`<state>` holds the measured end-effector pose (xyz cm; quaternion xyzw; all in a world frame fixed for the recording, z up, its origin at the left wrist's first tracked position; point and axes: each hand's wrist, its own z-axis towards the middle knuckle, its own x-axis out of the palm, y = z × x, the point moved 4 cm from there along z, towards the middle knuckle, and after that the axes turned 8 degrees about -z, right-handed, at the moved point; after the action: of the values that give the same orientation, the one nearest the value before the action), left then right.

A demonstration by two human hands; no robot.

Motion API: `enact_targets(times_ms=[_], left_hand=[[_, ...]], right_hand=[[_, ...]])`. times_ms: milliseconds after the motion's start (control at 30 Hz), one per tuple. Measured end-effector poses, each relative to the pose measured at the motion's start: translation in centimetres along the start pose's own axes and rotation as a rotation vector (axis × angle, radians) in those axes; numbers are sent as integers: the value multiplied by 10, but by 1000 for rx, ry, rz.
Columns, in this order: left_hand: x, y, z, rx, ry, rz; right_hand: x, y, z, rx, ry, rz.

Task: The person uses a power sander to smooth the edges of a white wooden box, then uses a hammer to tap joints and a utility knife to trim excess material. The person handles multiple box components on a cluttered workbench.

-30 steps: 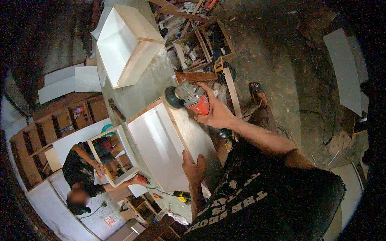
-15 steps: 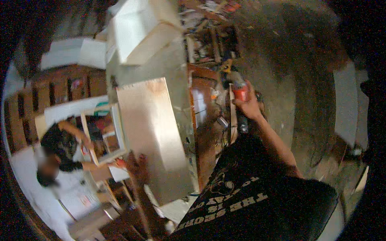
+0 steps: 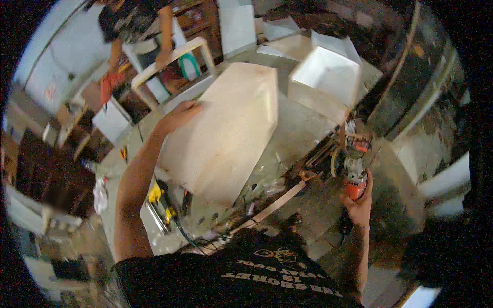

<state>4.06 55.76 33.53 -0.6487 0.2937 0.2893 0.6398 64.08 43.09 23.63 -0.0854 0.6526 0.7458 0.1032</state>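
Currently, your workbench (image 3: 294, 134) bears the pale wooden piece (image 3: 226, 126) in front of you. Well apart to its right, the red-and-grey grinder (image 3: 354, 178) sits in your right hand (image 3: 360, 206); your left hand (image 3: 177, 117) touches the piece's left edge, its grip unclear.

Your left hand (image 3: 177, 117) blurs against the panel (image 3: 226, 133); whether it grips or only rests is unclear. The panel hides part of the surface (image 3: 295, 134). Your right hand (image 3: 359, 209) covers part of the grinder (image 3: 354, 177), whose disc (image 3: 334, 162) is blurred. The top edge crops the co-worker (image 3: 134, 21), the lower edge your shirt (image 3: 205, 282).
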Motion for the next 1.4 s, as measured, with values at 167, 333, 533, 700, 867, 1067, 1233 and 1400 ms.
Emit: enact_targets(times_ms=[167,333,533,700,867,1067,1233,1400], left_hand=[[-9,0,-54,188,112,40],[-16,32,-141,44,-72,-402],[46,91,-184,-134,-393,-952],[135,124,-184,-91,-547,-1079],[169,141,-170,-12,-729,-1093],[177,143,-167,-105,-631,-1466],[180,139,-164,-107,-756,-1273],[176,141,-170,-15,-813,-1334]], right_hand=[[51,122,28,-275,270,-423],[119,222,19,-389,556,-706],[184,287,1,-748,727,-920],[210,300,-11,-684,830,-983],[216,307,-17,-713,865,-1061],[212,306,-8,-715,873,-1027],[208,298,12,-652,842,-1083],[202,295,42,-635,839,-1100]])
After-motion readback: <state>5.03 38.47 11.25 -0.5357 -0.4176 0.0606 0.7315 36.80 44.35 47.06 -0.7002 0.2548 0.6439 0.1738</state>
